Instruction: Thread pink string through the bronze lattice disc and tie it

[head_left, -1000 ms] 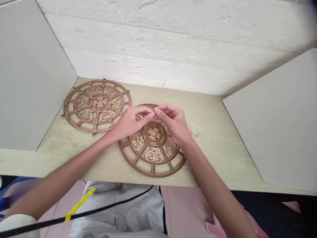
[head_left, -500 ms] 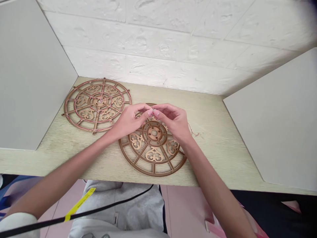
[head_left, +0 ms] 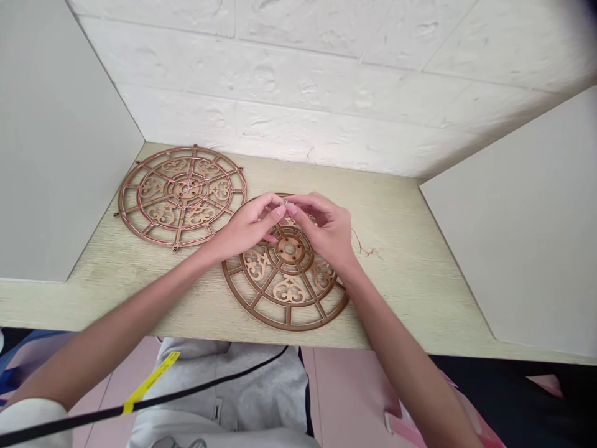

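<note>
Both hands meet over a brown round fretwork disc (head_left: 284, 286) lying near the table's front edge. My left hand (head_left: 242, 229) and my right hand (head_left: 326, 230) each pinch a thin wire (head_left: 287, 205) between thumb and forefinger, fingertips almost touching above the disc's far half. A loose reddish end of the wire (head_left: 364, 246) trails on the table to the right of my right hand. A second round fretwork disc (head_left: 181, 194), with reddish wire wound along its spokes, lies flat at the back left.
The pale wooden table (head_left: 420, 280) is boxed in by a grey panel at the left (head_left: 51, 155), another at the right (head_left: 527, 230) and a white brick wall (head_left: 326, 81) behind. A black cable (head_left: 209, 386) with a yellow tag crosses my lap.
Both hands have risen slightly and shifted a little toward the far side of the disc, still pinching the wire together. The discs have not moved.
</note>
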Demonstrator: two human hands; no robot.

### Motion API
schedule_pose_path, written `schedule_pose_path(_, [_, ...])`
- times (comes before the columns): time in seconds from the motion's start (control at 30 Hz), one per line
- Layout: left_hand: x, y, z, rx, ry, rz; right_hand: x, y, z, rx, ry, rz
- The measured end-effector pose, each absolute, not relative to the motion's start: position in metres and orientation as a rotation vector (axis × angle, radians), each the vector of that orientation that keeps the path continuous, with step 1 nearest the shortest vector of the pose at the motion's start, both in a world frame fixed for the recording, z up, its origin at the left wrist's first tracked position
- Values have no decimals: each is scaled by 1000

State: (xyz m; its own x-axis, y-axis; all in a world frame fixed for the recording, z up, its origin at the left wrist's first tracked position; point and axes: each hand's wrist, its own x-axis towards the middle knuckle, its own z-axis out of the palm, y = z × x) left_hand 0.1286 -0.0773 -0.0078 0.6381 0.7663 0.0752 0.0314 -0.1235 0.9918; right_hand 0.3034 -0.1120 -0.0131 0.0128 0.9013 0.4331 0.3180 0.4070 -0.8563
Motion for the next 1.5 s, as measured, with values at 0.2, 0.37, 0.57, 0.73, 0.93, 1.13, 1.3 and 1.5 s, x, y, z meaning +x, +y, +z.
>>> schedule_pose_path(0.2, [130, -76, -11, 1532, 686, 723, 305, -112, -14, -1135, -1673, 430])
schedule_pose_path(0.37, [130, -74, -17, 1532, 684, 725, 307, -111, -16, -1143, -1760, 335])
schedule_pose_path(0.57, [129, -74, -18, 1689, 752, 726, 313, -108, -18, -1068, -1918, 241])
schedule_pose_path(0.73, [128, -76, -19, 1716, 751, 732, 319, -103, -26, -967, -2009, 60])
schedule_pose_path(0.93, [129, -76, -18, 1756, 729, 728, 319, -100, -31, -948, -2030, -51])
schedule_pose_path(1.13, [128, -74, -18, 1865, 795, 759, 312, -102, -32, -969, -1983, -44])
schedule_pose_path(1.3, [128, -75, -19, 1853, 817, 787, 310, -103, -34, -935, -1983, -119])
schedule_pose_path(1.5, [130, -77, -20, 1845, 827, 778, 310, -102, -35, -903, -2012, -232])
